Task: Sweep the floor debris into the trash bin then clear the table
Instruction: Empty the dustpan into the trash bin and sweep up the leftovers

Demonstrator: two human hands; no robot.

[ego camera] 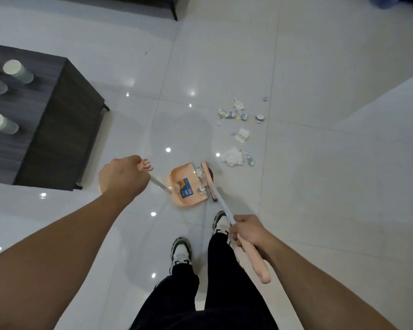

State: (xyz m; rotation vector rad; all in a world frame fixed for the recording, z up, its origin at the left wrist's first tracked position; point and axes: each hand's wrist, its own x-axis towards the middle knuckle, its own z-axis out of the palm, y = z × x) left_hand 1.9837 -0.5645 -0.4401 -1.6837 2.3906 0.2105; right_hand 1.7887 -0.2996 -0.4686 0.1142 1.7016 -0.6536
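Note:
A peach dustpan (185, 186) with a blue label lies on the white tile floor in front of my feet. My left hand (121, 176) grips the top of its long handle. My right hand (247, 231) is closed around the peach broom handle (254, 259). The broom head (209, 181) rests against the pan's right edge, where a few scraps (200, 182) lie at the mouth. Torn paper and crumpled tissue debris (235, 133) is scattered on the floor beyond the pan, up and to the right. No trash bin shows.
A dark wooden table (50, 129) stands at the left with three pale cups (0, 123) on top. My two sneakers (180, 252) are just behind the pan. Another dark furniture leg (174, 8) is at the top; a white wall edge (391, 103) rises at the right.

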